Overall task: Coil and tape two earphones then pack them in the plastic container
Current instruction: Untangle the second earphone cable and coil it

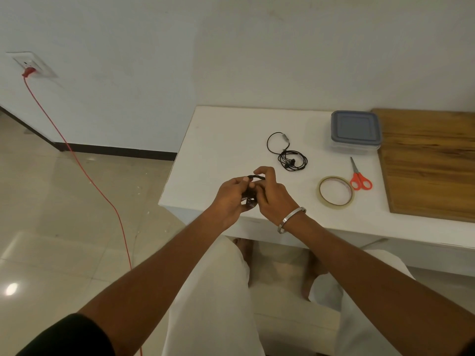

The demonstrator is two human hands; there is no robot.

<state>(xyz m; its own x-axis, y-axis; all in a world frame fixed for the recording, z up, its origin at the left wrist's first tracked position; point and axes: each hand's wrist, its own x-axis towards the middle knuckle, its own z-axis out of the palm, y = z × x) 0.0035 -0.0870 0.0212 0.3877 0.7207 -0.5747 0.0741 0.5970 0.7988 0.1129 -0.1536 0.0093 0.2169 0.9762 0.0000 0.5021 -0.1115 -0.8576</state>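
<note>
Both hands meet over the front left of the white table (221, 140). My left hand (231, 199) and my right hand (272, 194) together grip a coiled black earphone (253, 194); part of its loop shows between the fingertips and the rest is hidden by the fingers. A second black earphone (290, 158) lies loosely coiled on the table behind the hands. The plastic container (356, 132) with a grey-blue lid stands shut at the back right. A roll of clear tape (335, 191) lies flat to the right of my hands.
Orange-handled scissors (359, 177) lie between the tape and the container. A wooden board (431, 163) covers the table's right end. A red cable (84, 170) runs from a wall socket (30, 65) across the tiled floor at left. My knees sit under the table's front edge.
</note>
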